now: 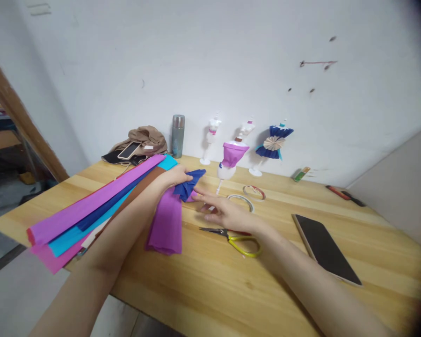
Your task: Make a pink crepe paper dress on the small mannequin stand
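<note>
My left hand [177, 177] pinches a crumpled piece of dark blue crepe paper [189, 185] just above the wooden table [210, 281]. Under it lies a folded purple crepe sheet [166, 223]. My right hand [224, 211] rests low over the table with its fingers stretched out toward the blue and purple paper, its fingertips touching the purple edge. Yellow-handled scissors [235, 238] lie right below that hand.
Long rolls of purple, blue, cyan and brown crepe paper [91, 210] overhang the table's left edge. Small mannequins, one in a purple dress [231, 157] and one in blue [273, 142], stand by the wall. Tape rings [241, 200], a tablet [324, 248], a flask [177, 135] and a bag with a phone [136, 147] also lie here.
</note>
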Available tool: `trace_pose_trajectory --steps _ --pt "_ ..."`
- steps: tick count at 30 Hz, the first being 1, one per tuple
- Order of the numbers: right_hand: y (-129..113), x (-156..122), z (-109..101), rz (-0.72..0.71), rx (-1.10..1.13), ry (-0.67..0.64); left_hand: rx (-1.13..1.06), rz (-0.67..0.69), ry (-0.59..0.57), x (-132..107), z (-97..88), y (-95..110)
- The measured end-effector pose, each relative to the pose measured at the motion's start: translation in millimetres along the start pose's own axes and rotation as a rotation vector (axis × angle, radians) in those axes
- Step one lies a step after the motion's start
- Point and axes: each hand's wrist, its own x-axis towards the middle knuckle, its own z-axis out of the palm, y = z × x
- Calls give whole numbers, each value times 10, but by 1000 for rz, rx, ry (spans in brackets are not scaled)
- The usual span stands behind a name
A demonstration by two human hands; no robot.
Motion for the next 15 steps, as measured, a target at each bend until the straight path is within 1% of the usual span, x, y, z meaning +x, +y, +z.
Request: trace_pose_trajectory --steps 1,4,7,9,11,12,15 --pt "-36 6 20 -8 -12 -31 40 -9 43 30 9 -32" --pt "-181 16 135 -76 -71 -110 135 -25 119 79 44 -101" --pt "-323 21 326 -130 -167 -149 246 -42 179 61 60 -108" --pt "-382 26 462 -144 -252 -185 315 -70 210 37 26 -98" --pt "-402 35 576 -135 -350 -194 370 -109 231 24 -70 -102" --pt "-399 40 621 -123 -391 -186 393 -129 240 23 -146 -117" --pt "-365 48 711 -84 -457 -148 434 -178 238 28 -471 -234"
